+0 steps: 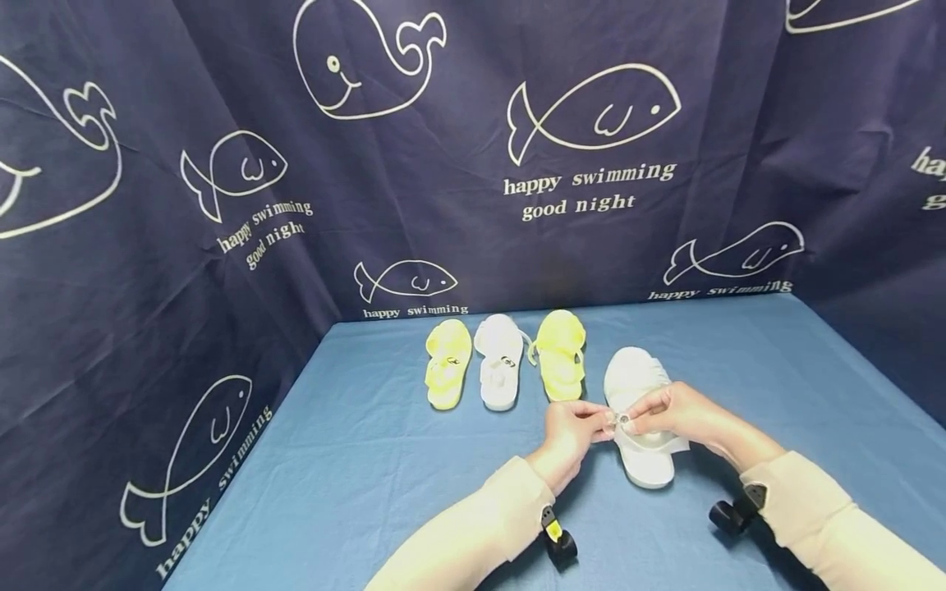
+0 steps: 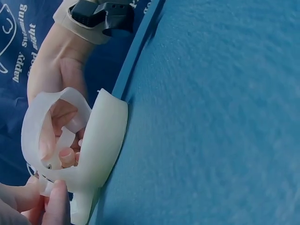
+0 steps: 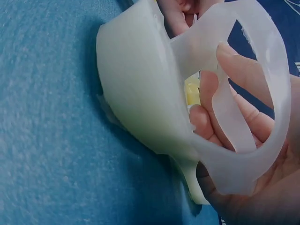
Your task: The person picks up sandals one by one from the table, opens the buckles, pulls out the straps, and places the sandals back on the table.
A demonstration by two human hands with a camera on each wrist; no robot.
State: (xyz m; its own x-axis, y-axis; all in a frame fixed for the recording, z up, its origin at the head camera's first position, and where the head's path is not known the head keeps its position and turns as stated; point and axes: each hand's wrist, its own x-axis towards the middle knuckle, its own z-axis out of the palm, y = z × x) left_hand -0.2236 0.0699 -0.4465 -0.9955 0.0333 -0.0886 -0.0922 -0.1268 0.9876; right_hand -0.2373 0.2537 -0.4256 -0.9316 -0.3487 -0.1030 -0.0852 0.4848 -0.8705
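Observation:
A white sandal (image 1: 636, 377) of soft, translucent material lies on the blue cloth, in front of the person. At its left side the left hand (image 1: 571, 428) pinches the end of a strap between thumb and fingers. From the other side the right hand (image 1: 676, 412) pinches the strap beside a small round fastener (image 1: 624, 419). The right wrist view shows the right thumb and fingers inside the looped straps (image 3: 276, 93) of the sandal. In the left wrist view the left fingertips (image 2: 58, 199) hold the strap end low beside the sole (image 2: 105, 140).
To the left stand a yellow sandal (image 1: 446, 386), a white sandal (image 1: 499, 402) and another yellow sandal (image 1: 563, 328) in a row on the blue cloth (image 1: 355, 476). Dark blue curtains (image 1: 473, 189) with fish and whale drawings hang behind and at both sides.

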